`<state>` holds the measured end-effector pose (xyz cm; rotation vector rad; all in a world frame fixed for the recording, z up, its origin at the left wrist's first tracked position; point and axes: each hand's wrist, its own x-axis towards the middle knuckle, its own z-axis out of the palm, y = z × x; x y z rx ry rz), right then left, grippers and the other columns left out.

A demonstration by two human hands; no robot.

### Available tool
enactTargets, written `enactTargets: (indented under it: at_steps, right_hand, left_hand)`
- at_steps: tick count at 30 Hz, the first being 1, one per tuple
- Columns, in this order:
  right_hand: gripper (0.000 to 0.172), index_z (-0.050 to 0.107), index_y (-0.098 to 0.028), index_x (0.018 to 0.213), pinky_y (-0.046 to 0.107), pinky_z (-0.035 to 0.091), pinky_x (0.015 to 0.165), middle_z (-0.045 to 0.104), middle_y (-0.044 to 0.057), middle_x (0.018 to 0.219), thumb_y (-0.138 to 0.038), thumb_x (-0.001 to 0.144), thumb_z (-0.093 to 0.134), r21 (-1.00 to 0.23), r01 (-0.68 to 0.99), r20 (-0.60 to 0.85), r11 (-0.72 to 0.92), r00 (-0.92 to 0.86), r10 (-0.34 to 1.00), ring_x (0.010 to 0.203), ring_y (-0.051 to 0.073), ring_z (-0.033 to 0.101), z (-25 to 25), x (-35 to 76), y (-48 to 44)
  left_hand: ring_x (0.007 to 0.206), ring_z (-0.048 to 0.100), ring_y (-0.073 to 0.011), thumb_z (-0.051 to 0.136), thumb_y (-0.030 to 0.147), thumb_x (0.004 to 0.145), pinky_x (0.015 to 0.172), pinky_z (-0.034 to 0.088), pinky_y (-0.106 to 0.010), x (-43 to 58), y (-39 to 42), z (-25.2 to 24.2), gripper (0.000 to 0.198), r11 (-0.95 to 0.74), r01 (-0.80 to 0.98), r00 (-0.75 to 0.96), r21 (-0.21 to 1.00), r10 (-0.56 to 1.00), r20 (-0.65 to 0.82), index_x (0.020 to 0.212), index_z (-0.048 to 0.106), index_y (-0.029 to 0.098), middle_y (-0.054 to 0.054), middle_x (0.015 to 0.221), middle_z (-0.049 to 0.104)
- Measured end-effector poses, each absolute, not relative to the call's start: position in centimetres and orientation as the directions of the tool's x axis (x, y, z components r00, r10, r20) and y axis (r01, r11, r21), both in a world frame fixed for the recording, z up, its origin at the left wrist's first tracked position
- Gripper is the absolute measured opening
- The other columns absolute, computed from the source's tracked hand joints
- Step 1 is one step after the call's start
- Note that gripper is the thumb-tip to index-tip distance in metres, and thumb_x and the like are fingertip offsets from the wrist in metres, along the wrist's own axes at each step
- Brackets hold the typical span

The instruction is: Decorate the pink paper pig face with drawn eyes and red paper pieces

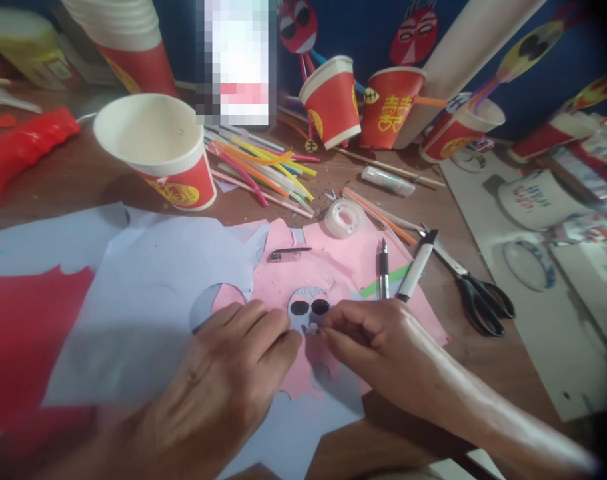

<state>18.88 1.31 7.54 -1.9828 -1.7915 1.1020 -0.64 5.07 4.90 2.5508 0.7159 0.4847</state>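
Two hands meet over a small grey paper face point(310, 308) bearing two black eye patches, which lies on a pink sheet point(303, 267) on the desk point(433, 360). The face sits just beyond the fingertips of both hands and between them, touching or nearly touching each.

The left hand point(238, 360) is laid palm down with its fingers curled, their tips pressed to the pink sheet at the near left edge of the face; whether anything is gripped cannot be told. The thumb and forefinger of the right hand point(378, 340) are drawn together at the lower edge of the face, apparently pinched on a small pale scrap point(312, 328), though the detail is blurred.

Risks, as judged:
- The scrap is tiny and light, so it could be dropped, or set askew, by a slight slip of the pinch.
- The face is loose paper, so it could be creased or pushed off its place if the left fingertips drag.
- A pen point(383, 267) and a marker point(416, 267) lie just beyond the right hand, with scissors point(478, 297) further to its outer side; these could be knocked by a sweep of the wrist.
- A pale blue sheet point(148, 300) under the left hand could slide and carry the pink sheet with it.
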Motion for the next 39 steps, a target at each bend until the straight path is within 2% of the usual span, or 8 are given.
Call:
enactTargets:
  at_steps: [7, 18, 24, 35, 39]
  right_hand:
    - [0.015, 0.064, -0.022, 0.063, 0.02, 0.034, 0.045, 0.059, -0.005, 0.051, -0.015, 0.074, 0.055, -0.625, 0.751, -0.374, -0.212, -0.05, 0.926, 0.043, 0.008, 0.049, 7.39, 18.97, 1.44]
    - [0.015, 0.063, -0.022, 0.062, 0.021, 0.032, 0.046, 0.061, -0.005, 0.051, -0.016, 0.074, 0.056, -0.574, 0.802, -0.353, -0.165, -0.061, 0.934, 0.044, 0.009, 0.051, 7.41, 18.9, 1.42]
    - [0.013, 0.063, -0.022, 0.064, 0.021, 0.031, 0.046, 0.058, -0.005, 0.05, -0.015, 0.074, 0.056, -0.584, 0.799, -0.33, -0.144, -0.071, 0.941, 0.043, 0.008, 0.046, 7.29, 18.88, 1.35]
    - [0.013, 0.064, -0.021, 0.065, 0.02, 0.027, 0.046, 0.055, -0.007, 0.05, -0.012, 0.072, 0.058, -0.583, 0.803, -0.294, -0.127, -0.062, 0.954, 0.044, 0.007, 0.045, 7.28, 18.8, 1.05]
    - [0.014, 0.063, -0.02, 0.062, 0.019, 0.025, 0.046, 0.049, -0.009, 0.046, -0.01, 0.071, 0.058, -0.585, 0.801, -0.278, -0.124, -0.054, 0.959, 0.042, 0.005, 0.041, 7.26, 18.72, 1.15]
  left_hand:
    - [0.07, 0.047, -0.0171, 0.042, 0.001, 0.083, 0.059, 0.033, -0.033, -0.67, 5.21, 4.94, 0.027, -0.765, 0.375, 0.811, 0.524, 0.544, 0.214, 0.094, 0.062, 0.016, -0.002, 0.078, 0.055]
    - [0.072, 0.048, -0.0167, 0.048, 0.002, 0.084, 0.062, 0.036, -0.034, -0.65, 5.2, 4.64, 0.021, -0.77, 0.393, 0.808, 0.503, 0.551, 0.211, 0.093, 0.062, 0.015, -0.002, 0.08, 0.056]
    - [0.073, 0.048, -0.0169, 0.049, 0.002, 0.084, 0.064, 0.037, -0.034, -0.56, 5.05, 4.67, 0.022, -0.779, 0.408, 0.811, 0.477, 0.549, 0.203, 0.094, 0.062, 0.016, -0.001, 0.081, 0.056]
    - [0.072, 0.05, -0.0168, 0.047, -0.001, 0.082, 0.062, 0.039, -0.033, -0.28, 5.12, 4.46, 0.026, -0.785, 0.379, 0.773, 0.489, 0.559, 0.299, 0.094, 0.063, 0.015, -0.003, 0.079, 0.059]
    - [0.071, 0.051, -0.0173, 0.047, -0.001, 0.082, 0.061, 0.039, -0.033, -0.28, 5.06, 4.56, 0.027, -0.798, 0.379, 0.775, 0.468, 0.55, 0.311, 0.095, 0.063, 0.015, -0.003, 0.079, 0.059]
